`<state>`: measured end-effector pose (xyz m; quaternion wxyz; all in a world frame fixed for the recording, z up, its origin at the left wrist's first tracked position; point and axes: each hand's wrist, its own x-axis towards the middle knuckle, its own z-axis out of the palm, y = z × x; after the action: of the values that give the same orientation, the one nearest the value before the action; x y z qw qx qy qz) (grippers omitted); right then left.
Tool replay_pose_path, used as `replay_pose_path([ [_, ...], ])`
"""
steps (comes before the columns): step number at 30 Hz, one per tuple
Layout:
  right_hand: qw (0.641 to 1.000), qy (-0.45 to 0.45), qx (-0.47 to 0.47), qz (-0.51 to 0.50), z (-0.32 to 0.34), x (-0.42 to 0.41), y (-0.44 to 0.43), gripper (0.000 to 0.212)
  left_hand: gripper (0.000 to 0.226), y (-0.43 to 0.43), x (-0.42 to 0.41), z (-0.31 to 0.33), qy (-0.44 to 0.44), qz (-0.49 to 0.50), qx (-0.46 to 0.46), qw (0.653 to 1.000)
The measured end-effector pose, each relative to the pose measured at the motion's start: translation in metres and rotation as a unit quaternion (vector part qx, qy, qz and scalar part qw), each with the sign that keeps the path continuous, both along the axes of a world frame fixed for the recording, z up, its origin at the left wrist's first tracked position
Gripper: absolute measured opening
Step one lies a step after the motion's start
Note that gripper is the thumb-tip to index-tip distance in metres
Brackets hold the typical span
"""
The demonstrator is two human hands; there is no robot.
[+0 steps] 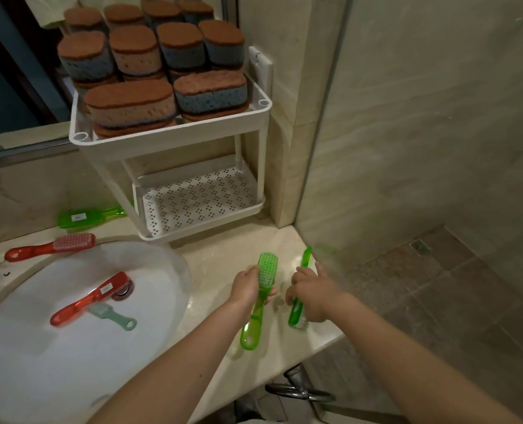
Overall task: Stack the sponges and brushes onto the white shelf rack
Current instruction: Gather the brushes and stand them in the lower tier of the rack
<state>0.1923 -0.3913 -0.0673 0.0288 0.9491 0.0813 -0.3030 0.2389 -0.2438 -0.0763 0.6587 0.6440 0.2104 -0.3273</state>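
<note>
The white shelf rack (168,142) stands on the counter by the wall. Its top tier is packed with several brown sponges (131,102), and its perforated lower tier (193,197) holds nothing. My left hand (246,286) grips a green brush (258,298), bristles facing up, above the counter. My right hand (310,292) grips a second green brush (298,289) turned on its edge. A third green brush (85,216) lies left of the rack. A red brush (50,246) lies on the counter behind the basin.
The white sink basin (55,347) holds another red brush (92,298) and a pale green brush (115,318) near the drain. The beige counter (223,252) ends at a glass shower panel (330,148) on the right. A mirror is behind the rack.
</note>
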Motion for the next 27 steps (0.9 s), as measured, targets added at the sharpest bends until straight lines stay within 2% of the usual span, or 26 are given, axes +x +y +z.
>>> replay_pose_path([
  [3, 1.0, -0.028, -0.005, 0.011, -0.003, -0.002, 0.003, 0.04, 0.031, 0.005, -0.002, 0.0, 0.0, -0.009, -0.001, 1.0],
  [7, 0.998, -0.056, 0.0, 0.019, -0.001, 0.0, 0.009, 0.045, 0.029, 0.015, -0.001, 0.001, -0.004, 0.002, -0.002, 1.0],
  [13, 0.982, -0.102, 0.143, -0.065, 0.015, 0.023, 0.03, 0.046, 0.026, 0.037, 0.014, 0.009, -0.117, 0.055, 0.051, 0.99],
  [18, 0.955, -0.104, 0.256, -0.111, 0.024, 0.048, 0.053, 0.042, 0.027, 0.063, 0.041, 0.027, -0.136, 0.125, 0.035, 0.982],
  [20, 0.924, -0.102, 0.337, -0.148, 0.029, 0.058, 0.063, 0.038, 0.025, 0.073, 0.053, 0.036, -0.145, 0.155, 0.015, 0.977],
  [23, 0.831, -0.088, 0.483, -0.261, 0.041, 0.072, 0.08, 0.028, 0.026, 0.087, 0.071, 0.051, -0.167, 0.195, 0.001, 0.966],
  [25, 0.772, -0.061, 0.531, -0.344, 0.05, 0.083, 0.091, 0.028, 0.031, 0.095, 0.083, 0.059, -0.166, 0.195, 0.01, 0.967],
  [27, 0.73, -0.051, 0.558, -0.391, 0.058, 0.093, 0.099, 0.029, 0.036, 0.1, 0.094, 0.068, -0.141, 0.182, 0.019, 0.973],
])
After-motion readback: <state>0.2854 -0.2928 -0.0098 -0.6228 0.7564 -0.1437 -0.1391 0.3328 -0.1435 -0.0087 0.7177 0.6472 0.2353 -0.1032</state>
